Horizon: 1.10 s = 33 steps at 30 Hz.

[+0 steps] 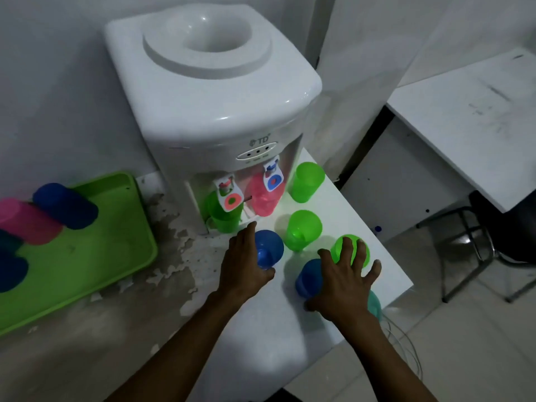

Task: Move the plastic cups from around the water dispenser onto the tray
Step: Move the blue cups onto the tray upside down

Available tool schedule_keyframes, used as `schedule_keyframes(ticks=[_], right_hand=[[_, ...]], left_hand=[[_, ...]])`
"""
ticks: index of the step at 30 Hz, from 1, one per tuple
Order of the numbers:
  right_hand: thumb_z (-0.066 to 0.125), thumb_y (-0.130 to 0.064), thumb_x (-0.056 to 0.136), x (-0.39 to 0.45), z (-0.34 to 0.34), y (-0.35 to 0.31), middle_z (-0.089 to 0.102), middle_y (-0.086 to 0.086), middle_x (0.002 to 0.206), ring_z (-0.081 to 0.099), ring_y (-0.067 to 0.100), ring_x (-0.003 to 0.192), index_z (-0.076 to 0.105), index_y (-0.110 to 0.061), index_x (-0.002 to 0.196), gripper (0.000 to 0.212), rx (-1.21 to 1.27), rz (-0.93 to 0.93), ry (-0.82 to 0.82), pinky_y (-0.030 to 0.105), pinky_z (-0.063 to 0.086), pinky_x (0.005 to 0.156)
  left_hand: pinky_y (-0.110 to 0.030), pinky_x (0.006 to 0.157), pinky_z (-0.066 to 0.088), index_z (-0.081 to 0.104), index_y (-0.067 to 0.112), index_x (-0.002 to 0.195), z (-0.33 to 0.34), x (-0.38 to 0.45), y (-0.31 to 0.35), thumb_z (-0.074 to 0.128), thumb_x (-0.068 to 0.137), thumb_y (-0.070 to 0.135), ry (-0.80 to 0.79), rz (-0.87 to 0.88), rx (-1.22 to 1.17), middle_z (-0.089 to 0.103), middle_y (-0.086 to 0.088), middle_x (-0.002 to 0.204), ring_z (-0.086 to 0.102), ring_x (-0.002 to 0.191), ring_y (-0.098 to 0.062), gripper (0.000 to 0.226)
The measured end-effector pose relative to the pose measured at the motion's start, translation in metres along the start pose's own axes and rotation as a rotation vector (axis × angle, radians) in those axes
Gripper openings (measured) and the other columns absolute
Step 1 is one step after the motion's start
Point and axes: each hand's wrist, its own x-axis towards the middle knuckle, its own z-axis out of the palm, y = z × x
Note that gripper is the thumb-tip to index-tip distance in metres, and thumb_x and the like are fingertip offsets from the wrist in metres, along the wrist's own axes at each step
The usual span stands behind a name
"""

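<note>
A white water dispenser (217, 111) stands on a white table (255, 329). My left hand (243, 256) curls around a blue cup (271, 246) in front of it, fingers along the cup's left side and thumb under it. My right hand (345, 282) hovers with fingers spread, its palm over a second blue cup (309, 281) and its fingertips over a green cup (345, 250). More green cups stand at the middle (303, 230), at the far right (307, 181) and under the red tap (223, 217). A pink cup (261, 195) stands under the blue tap. The green tray (116, 256) lies to the left.
On the tray stand a blue cup (66, 206), a pink cup (29, 221) and darker cups at the frame's left edge. A teal cup (374, 301) peeks out by the table's right edge. Beyond it are another white table (478, 126), a chair (478, 242) and a cable (406, 343).
</note>
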Motion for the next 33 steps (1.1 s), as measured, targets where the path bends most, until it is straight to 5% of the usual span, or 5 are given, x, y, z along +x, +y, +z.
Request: schedule_keyframes(ticks=[9,14,24,30,33], right_hand=[[0.078,-0.038,0.059,-0.002,0.008,0.002,0.004,0.015,0.157,-0.014,0.040,0.145,0.038,-0.024,0.134,0.086,0.029,-0.038,0.024,0.062,-0.001,0.111],[0.077,-0.046,0.049,-0.011,0.002,-0.018,0.036,0.004,0.134,0.026,0.029,0.132,0.044,-0.026,0.127,0.087,0.132,-0.129,0.097,0.048,0.020,0.102],[0.083,-0.023,0.046,-0.016,-0.002,-0.106,0.059,-0.008,0.106,0.059,0.008,0.092,0.052,-0.023,0.119,0.079,0.915,-0.367,0.005,0.008,0.045,0.066],[0.079,-0.019,0.041,-0.020,-0.003,-0.174,0.059,0.001,0.105,0.059,0.011,0.089,0.053,-0.019,0.107,0.071,1.196,-0.354,-0.235,0.016,0.049,0.061],[0.077,-0.021,0.039,-0.016,-0.001,-0.204,0.060,0.007,0.108,0.061,0.025,0.093,0.057,-0.015,0.105,0.069,1.438,-0.301,-0.400,0.034,0.053,0.072]], left_hand=[[-0.041,0.092,0.052,0.039,0.021,0.134,0.006,-0.007,-0.013,0.087,0.058,0.032,0.092,-0.060,-0.128,0.053,-0.001,0.132,0.053,0.119,-0.022,0.091],[-0.030,0.081,0.051,0.047,0.013,0.122,-0.013,-0.023,-0.029,0.092,0.047,0.023,0.192,-0.113,-0.285,0.056,-0.003,0.121,0.056,0.104,-0.019,0.088],[-0.033,0.078,0.052,0.049,0.019,0.113,-0.087,-0.060,-0.091,0.083,0.050,0.024,0.365,-0.364,-0.647,0.062,-0.001,0.108,0.062,0.094,-0.018,0.072],[-0.036,0.071,0.055,0.058,0.024,0.101,-0.139,-0.083,-0.136,0.074,0.080,0.020,0.536,-0.581,-0.932,0.066,-0.007,0.105,0.066,0.087,-0.024,0.026],[-0.045,0.085,0.053,0.058,0.014,0.120,-0.165,-0.091,-0.160,0.071,0.075,0.048,0.569,-0.705,-1.041,0.066,-0.010,0.115,0.064,0.100,-0.029,0.058]])
